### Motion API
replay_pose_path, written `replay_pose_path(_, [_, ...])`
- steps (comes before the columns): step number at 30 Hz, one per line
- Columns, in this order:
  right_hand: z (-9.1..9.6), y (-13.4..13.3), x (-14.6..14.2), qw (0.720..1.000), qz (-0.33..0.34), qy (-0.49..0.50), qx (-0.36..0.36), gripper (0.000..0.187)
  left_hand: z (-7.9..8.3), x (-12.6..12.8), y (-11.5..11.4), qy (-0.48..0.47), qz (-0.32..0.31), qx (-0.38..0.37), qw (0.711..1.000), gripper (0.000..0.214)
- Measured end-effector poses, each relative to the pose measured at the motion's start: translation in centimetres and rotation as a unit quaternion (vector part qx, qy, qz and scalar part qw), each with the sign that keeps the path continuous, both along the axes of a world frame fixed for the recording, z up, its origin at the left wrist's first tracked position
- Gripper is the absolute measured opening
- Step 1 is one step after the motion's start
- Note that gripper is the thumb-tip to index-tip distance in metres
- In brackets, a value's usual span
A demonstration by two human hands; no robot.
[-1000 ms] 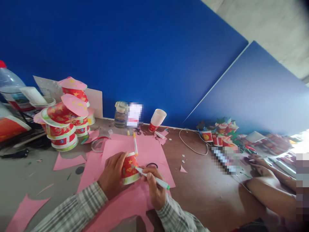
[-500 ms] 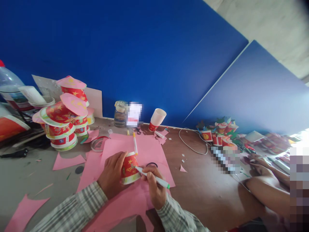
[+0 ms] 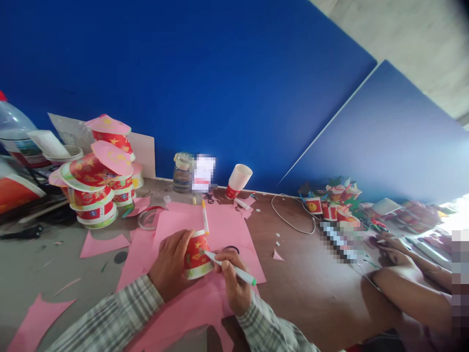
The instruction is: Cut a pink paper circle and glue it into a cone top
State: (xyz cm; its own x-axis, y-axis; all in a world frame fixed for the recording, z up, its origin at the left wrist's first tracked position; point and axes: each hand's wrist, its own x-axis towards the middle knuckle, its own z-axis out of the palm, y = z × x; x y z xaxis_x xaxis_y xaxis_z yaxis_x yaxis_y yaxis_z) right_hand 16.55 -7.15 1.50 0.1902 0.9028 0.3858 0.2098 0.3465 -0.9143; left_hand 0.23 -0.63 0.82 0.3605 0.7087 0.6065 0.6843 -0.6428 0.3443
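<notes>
My left hand (image 3: pixel 170 264) is wrapped round a red paper cup (image 3: pixel 197 254) with yellow stars, which stands mouth down on a pink paper sheet (image 3: pixel 223 230). My right hand (image 3: pixel 234 286) pinches a white marker (image 3: pixel 230 266) with a green end. The marker's tip touches the pink sheet at the cup's rim. A second marker with a yellow cap (image 3: pixel 205 217) lies on the pink sheet just behind the cup.
Stacked red cups with pink paper discs (image 3: pixel 98 176) stand at the left, beside a plastic bottle (image 3: pixel 16 129). A glass jar (image 3: pixel 182 172), a tilted paper cup (image 3: pixel 238 181), a tape roll (image 3: pixel 148 217) and a white cable (image 3: pixel 289 215) lie behind. Another person's hands (image 3: pixel 394 249) work at the right.
My right hand has shifted slightly up along the cup's rim with the marker. The left hand and cup have stayed put.
</notes>
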Motion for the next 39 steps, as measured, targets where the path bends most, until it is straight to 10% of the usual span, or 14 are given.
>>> replay_pose_path(39, [-0.23,-0.06,-0.11,1.000,-0.010,-0.001,0.005,0.024,0.43,0.06,-0.11,-0.007,-0.008,0.018,1.000,0.092])
